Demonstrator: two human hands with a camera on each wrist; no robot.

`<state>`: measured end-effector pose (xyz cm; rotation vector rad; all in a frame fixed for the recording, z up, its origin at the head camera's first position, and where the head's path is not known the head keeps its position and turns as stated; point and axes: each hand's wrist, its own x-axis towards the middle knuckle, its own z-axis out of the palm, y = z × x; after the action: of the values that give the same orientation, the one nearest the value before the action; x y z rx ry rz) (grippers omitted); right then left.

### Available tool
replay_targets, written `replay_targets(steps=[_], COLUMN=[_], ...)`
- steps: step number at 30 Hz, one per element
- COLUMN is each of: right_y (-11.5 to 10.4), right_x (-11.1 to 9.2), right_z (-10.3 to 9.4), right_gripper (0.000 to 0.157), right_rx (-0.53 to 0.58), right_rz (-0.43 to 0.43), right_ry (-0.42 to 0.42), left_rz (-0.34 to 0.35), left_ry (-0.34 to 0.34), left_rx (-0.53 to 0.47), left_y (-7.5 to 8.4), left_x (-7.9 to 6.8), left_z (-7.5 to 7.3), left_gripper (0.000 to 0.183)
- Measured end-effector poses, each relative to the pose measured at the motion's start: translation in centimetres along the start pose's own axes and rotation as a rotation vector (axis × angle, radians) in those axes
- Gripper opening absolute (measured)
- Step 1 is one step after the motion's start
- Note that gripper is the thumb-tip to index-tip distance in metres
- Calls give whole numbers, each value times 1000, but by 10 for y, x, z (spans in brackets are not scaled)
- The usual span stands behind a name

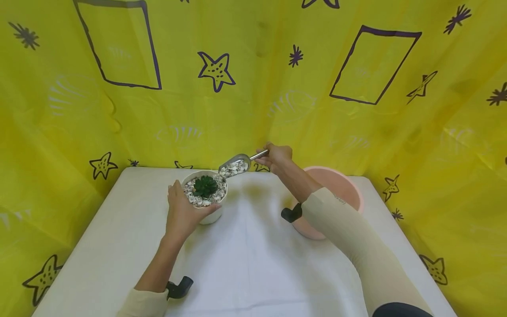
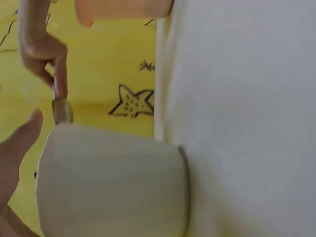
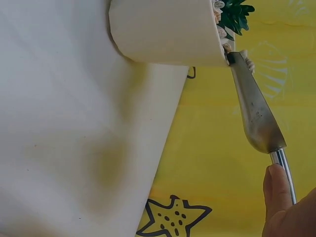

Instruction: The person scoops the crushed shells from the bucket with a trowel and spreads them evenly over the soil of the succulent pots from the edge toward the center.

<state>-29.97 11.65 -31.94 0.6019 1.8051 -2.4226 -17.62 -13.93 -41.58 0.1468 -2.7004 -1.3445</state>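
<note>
A white flowerpot [image 1: 211, 217] stands upright on the table, with a green succulent [image 1: 205, 186] amid pale pebbles [image 1: 198, 201]. My left hand [image 1: 185, 212] grips the pot's near left side, thumb along the front and fingers round the left. My right hand [image 1: 279, 156] pinches the handle of a metal scoop [image 3: 259, 116] that holds more whitish pebbles [image 1: 234, 168]. The scoop's tip meets the pot's right rim, its mouth tilted toward the succulent. In the left wrist view, the pot [image 2: 113, 182] hides its contents and part of the scoop.
A pink basin [image 1: 359, 193] stands at the table's right, partly behind my right forearm; its inside is mostly hidden. White cloth covers the table [image 1: 253, 264]. A yellow patterned curtain [image 1: 253, 110] hangs close behind and along both sides.
</note>
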Motion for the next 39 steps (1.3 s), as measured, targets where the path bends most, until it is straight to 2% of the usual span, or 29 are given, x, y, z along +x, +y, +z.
replay_targets(steps=[5, 9, 13, 18, 27, 32, 36, 39], right_y=[1, 1, 1, 1, -1, -1, -2, -2], right_x=[1, 0, 1, 1, 2, 3, 2, 3], right_z=[-1, -2, -1, -1, -2, -3, -3, -3], right_gripper=[41, 40, 40, 39, 42, 41, 41, 39], right_rx=[12, 11, 2, -18, -20, -15, -8, -9], right_rz=[-4, -5, -7, -5, -16, -14, -9, -11], right_ry=[-10, -5, 4, 11, 10, 7, 11, 12], left_rz=[7, 22, 40, 60, 174, 201, 186, 145], left_ry=[133, 164, 117, 13, -125, -180, -184, -130], left_rx=[46, 57, 68, 51, 22, 17, 5, 6], left_y=[8, 8, 6, 2, -10, -11, -9, -4], left_x=[-4, -2, 2, 8, 19, 23, 20, 15], left_z=[19, 22, 17, 6, -9, -13, -11, -7], left_gripper=[140, 134, 130, 130, 129, 128, 128, 131])
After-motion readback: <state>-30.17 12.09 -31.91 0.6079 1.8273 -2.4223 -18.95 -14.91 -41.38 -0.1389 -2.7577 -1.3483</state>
